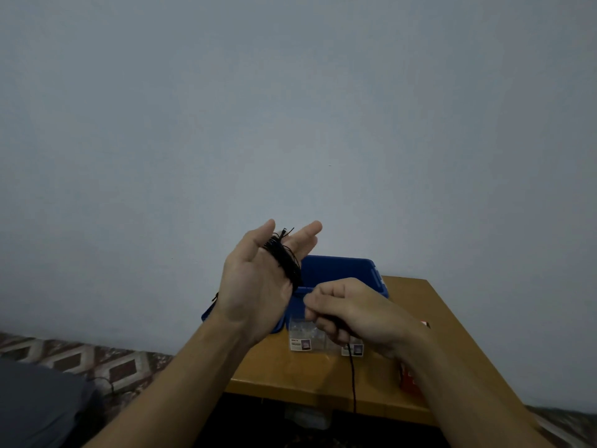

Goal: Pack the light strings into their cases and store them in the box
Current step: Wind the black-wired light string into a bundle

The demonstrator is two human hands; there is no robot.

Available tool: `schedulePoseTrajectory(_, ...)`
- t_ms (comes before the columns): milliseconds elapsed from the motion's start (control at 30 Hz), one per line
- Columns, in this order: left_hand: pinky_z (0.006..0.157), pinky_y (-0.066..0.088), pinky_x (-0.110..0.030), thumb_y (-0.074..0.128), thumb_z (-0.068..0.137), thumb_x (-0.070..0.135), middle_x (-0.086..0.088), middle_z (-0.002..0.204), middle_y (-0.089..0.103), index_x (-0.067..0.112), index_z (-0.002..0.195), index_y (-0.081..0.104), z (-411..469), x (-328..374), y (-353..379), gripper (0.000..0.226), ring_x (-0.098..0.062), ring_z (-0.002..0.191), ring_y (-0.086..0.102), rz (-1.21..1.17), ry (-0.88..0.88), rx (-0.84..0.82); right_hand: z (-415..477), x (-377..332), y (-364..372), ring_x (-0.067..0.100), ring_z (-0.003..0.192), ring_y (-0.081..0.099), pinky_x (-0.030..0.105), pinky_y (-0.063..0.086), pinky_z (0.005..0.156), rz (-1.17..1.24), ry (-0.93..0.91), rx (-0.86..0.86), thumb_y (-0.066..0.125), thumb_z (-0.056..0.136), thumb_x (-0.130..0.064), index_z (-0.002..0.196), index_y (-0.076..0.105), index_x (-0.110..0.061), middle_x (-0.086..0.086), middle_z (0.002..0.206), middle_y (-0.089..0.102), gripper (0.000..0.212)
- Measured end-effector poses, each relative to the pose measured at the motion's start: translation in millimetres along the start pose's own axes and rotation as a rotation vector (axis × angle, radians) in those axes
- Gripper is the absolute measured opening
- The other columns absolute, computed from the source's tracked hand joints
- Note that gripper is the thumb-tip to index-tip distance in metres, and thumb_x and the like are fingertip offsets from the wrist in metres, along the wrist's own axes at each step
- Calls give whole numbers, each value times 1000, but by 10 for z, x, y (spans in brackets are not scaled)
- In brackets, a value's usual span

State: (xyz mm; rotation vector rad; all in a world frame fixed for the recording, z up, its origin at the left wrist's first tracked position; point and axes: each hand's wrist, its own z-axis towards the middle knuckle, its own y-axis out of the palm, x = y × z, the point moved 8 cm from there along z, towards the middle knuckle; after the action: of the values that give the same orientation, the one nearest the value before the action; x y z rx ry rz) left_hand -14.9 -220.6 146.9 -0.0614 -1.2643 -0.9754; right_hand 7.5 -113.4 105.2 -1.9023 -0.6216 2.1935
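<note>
Head view: my right hand point(355, 315) pinches the light string point(284, 260) low and right of my left hand point(255, 282) (straight fingers point(307, 236), coil-wrapped).

light string point(284, 258) round left hand point(255, 279), right hand point(352, 313) pinching (its tail)

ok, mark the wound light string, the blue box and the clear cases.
light string point(284, 260): head view, middle of wound coil
blue box point(339, 270): head view, inner far wall
clear cases point(302, 336): head view, left case's front
</note>
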Motion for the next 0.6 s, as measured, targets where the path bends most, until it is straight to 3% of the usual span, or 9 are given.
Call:
schedulePoseTrajectory(100, 125, 11, -43, 34, 100, 46, 5, 138, 64, 8, 140, 54, 50, 20, -106, 59, -9, 141, 41, 43, 23, 70, -14, -7, -61, 11, 48, 40, 24, 35, 50, 56, -9, 60, 57, 101, -36, 71, 61, -15, 0, 55, 48, 37)
schedulePoseTrajectory(233, 125, 5, -48, 49, 83, 57, 6, 139, 62, 10, 143, 40, 80, 29, -204, 76, -13, 147, 30, 100, -12, 149, -27, -44, -146, 13, 43, 30, 24, 27, 45, 142, -48, 150, 62, 97, -38, 58, 54, -19, 1, 50, 40, 44)
schedulePoseTrajectory(333, 126, 8, -44, 40, 91, 63, 5, 147, 54, 19, 159, 18, 86, -62, -230, 84, -13, 150, 26, 231, -93, 177, -19, -93, -174, 12, 41, 27, 26, 24, 45, 195, -82, 196, 64, 97, -32, 53, 52, -21, -2, 47, 38, 47)
schedulePoseTrajectory(400, 123, 16, -38, 32, 96, 66, 3, 147, 53, 18, 158, 20, 95, -172, -237, 79, -13, 146, 33, 285, -162, 158, -12, -120, -177, 12, 40, 26, 29, 22, 46, 211, -103, 212, 63, 98, -29, 52, 50, -21, -3, 46, 37, 48)
schedulePoseTrajectory(500, 116, 22, -35, 27, 93, 71, 6, 138, 58, 22, 143, 40, 82, -269, -198, 72, -11, 135, 43, 344, -236, 108, -11, -148, -158, 12, 39, 25, 31, 21, 47, 215, -127, 204, 59, 100, -19, 49, 48, -22, -3, 44, 35, 52)
schedulePoseTrajectory(600, 123, 15, -38, 25, 86, 76, 7, 148, 49, 19, 152, 34, 56, -325, -146, 88, -9, 139, 39, 422, -288, 44, -17, -173, -165, 10, 36, 25, 26, 22, 43, 250, -150, 203, 59, 99, -19, 45, 53, -25, -3, 43, 35, 55)
